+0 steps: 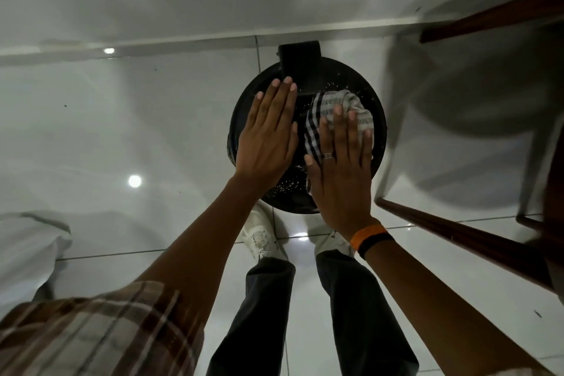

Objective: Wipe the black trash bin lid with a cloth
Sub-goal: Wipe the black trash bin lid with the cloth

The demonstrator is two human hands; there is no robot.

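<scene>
A round black trash bin lid [332, 78] lies below me on the white tiled floor, speckled with small pale drops, a black hinge block [300, 55] at its far edge. My left hand [268, 134] rests flat on the lid's left half, fingers straight and together, holding nothing. My right hand [341, 168], with a ring and an orange and black wristband, presses flat on a checked grey, white and dark cloth [338, 107] bunched on the lid's right half. The cloth's near part is hidden under my palm.
A dark wooden chair or table frame [457, 232] stands close on the right, with another bar [494, 15] at upper right. A white wall and skirting [183, 40] run behind the bin. My white shoes [262, 238] are just in front of it. White fabric [27, 247] lies at left.
</scene>
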